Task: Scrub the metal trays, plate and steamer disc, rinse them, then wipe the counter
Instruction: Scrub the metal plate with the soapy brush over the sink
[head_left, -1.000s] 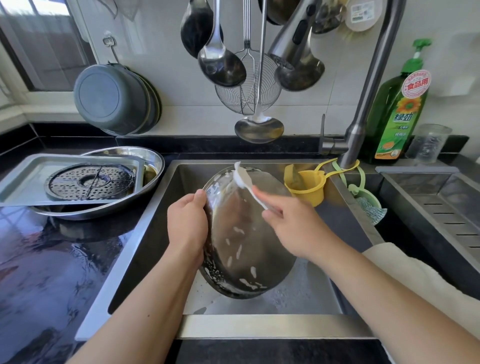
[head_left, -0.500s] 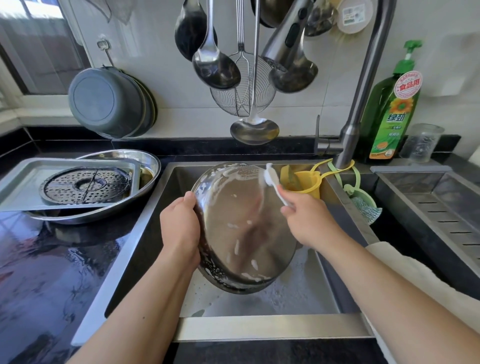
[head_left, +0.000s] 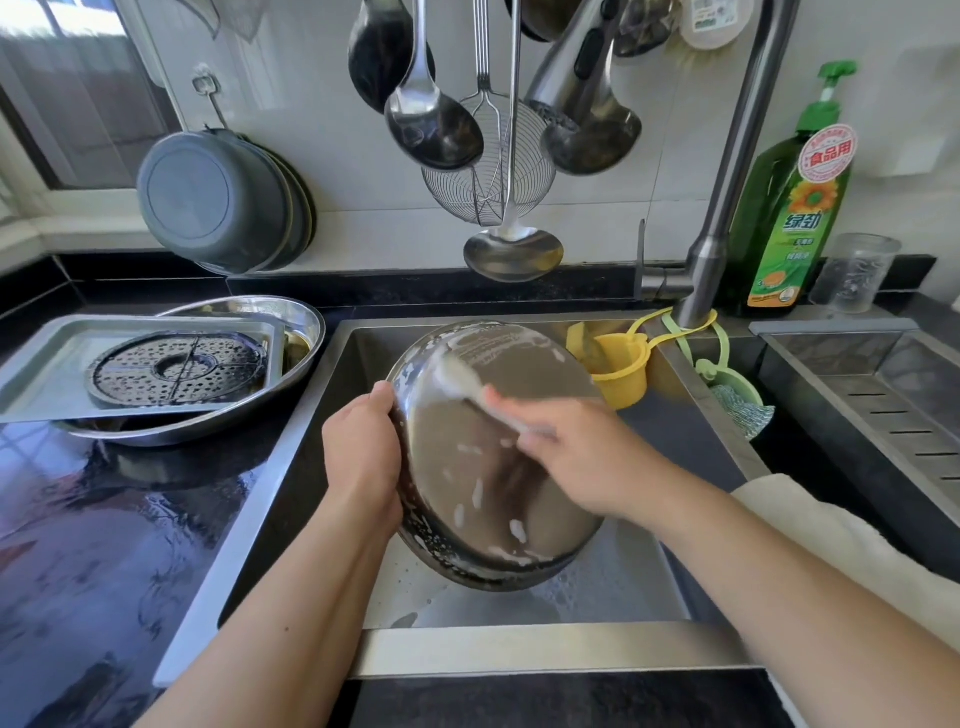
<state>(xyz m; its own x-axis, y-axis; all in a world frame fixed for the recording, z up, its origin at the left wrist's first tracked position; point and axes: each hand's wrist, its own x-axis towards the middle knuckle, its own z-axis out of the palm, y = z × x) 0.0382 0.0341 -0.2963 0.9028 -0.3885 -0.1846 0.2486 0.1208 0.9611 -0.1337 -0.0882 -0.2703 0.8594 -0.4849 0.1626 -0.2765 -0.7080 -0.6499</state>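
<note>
With our left hand (head_left: 363, 457) gripping the soapy plate (head_left: 493, 457) by its rim, tilted over the sink (head_left: 524, 603), and our right hand (head_left: 576, 457) clutching the brush (head_left: 467, 384) against it, suds could let it slip free.

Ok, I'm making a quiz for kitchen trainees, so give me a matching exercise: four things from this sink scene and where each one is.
Things:
1. round soapy metal plate
2. black perforated steamer disc
3. green dish soap bottle
4. yellow plastic cup

Places:
A. on the rectangular metal tray
B. inside the sink, at its back
C. gripped at its edge by the left hand
D. standing behind the faucet

Pairs: 1-C, 2-A, 3-D, 4-B
</note>
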